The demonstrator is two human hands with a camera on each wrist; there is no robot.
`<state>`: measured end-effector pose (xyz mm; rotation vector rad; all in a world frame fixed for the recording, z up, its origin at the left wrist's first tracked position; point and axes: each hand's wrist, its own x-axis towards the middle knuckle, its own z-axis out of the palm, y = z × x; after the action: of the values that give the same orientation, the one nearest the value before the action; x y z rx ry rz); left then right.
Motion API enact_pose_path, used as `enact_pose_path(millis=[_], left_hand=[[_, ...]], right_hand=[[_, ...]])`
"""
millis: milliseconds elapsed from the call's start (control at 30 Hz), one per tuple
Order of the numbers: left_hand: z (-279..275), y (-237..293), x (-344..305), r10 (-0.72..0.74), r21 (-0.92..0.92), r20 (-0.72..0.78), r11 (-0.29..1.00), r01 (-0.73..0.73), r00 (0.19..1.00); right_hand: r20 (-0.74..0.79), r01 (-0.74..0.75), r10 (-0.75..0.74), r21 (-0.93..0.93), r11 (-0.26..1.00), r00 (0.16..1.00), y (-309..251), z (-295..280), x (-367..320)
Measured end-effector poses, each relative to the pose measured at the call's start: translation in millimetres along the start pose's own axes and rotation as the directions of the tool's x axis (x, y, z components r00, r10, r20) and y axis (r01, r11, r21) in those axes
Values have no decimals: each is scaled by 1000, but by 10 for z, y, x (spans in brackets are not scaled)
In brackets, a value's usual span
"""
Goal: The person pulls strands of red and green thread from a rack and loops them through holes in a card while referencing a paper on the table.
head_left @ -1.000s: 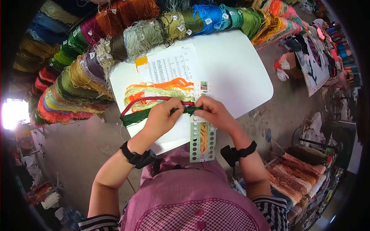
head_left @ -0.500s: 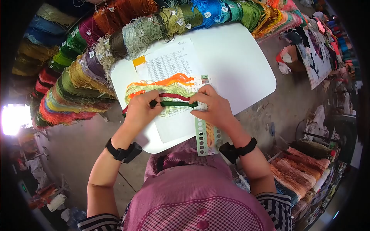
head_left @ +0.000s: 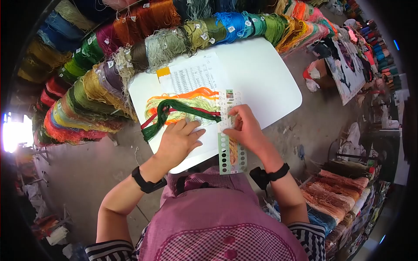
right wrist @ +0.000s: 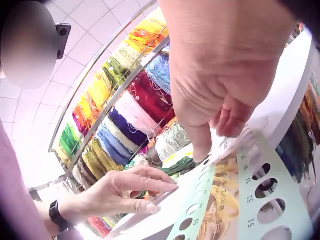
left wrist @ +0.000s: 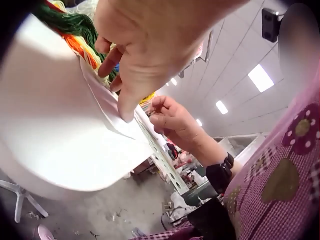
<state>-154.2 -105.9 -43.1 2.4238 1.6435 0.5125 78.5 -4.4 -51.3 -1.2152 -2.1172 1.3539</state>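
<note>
My left hand (head_left: 177, 142) lies palm down with fingers spread, low over the white paper at the front of the white board. Just beyond its fingertips, a dark green thread skein (head_left: 174, 105) loops across a dark red skein (head_left: 150, 120). The green one runs to the edge of a punched thread card (head_left: 224, 152), near a hole. Over the card, my right hand (head_left: 249, 130) has its thumb and forefinger bent and apart; one fingertip meets the card by the green strand in the right wrist view. Orange thread (head_left: 202, 92) and pale green thread (head_left: 185, 114) lie alongside.
A printed sheet (head_left: 187, 78) lies on the white board (head_left: 265, 78) behind the threads. Thick hanks of coloured yarn (head_left: 165, 47) hang on rails along the back and left. More yarn (head_left: 335, 195) lies at the right. The card's lower end overhangs the board's front edge.
My left hand drew the green skein leftward and then let it go; the skein now lies looped on the other threads. My right hand has stayed by the card, its thumb and forefinger now off the skein.
</note>
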Motion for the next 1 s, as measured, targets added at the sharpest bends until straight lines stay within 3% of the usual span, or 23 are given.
enact_pose_path(millis=[67,100,200,233,333,400,433,533,567,633,700,833,867,900,1000], left_hand=[[27,-4,-36,-14,-11,1,1000,14,1000],[37,-7,-62,-36,-22,2,999,36,999],[109,-24,-107,-36,-30,-45,999,35,998],[109,-28,-121,-36,-27,-59,999,35,998],[137,-31,-172,-31,-6,-70,1000,31,997],[105,-44,-183,-39,-3,-112,999,39,993],[101,-37,-189,-32,-17,-133,999,30,991],[150,-39,-216,-17,18,-149,1000,20,989],[161,-33,-225,-11,59,-140,998,20,990],[176,-21,-257,-24,52,-114,998,30,993],[176,-29,-268,-31,50,-88,998,36,996],[147,-38,-260,-47,57,-100,997,53,994],[134,-43,-258,-60,66,-111,996,67,992],[163,-52,-266,-60,67,-109,995,68,992],[232,-68,-283,-152,-65,-27,987,150,988]], right_hand=[[-183,-9,-10,-100,995,983,-11,27,-136],[-176,0,-19,-105,995,984,-23,50,-249],[-237,-63,-92,-572,818,967,-90,137,-453],[-219,-29,-120,-578,816,968,-129,179,-452],[-252,-64,-80,-514,856,964,-244,200,-420],[-282,-285,192,-340,896,940,-278,50,-354],[-279,-280,187,-343,896,942,-235,-44,-352],[-140,-328,313,-106,939,939,-76,-362,-373],[-138,-329,314,-110,938,939,-86,-424,-379],[-299,-88,158,235,968,941,-240,-561,-404],[-372,-49,193,362,931,908,-294,-815,-411],[-668,277,100,435,857,737,-544,-1389,-381],[-762,352,93,399,847,641,-536,-1605,-399],[-794,421,81,402,813,602,-457,-1912,-465],[-940,539,54,240,807,337,-609,-2600,-687]])
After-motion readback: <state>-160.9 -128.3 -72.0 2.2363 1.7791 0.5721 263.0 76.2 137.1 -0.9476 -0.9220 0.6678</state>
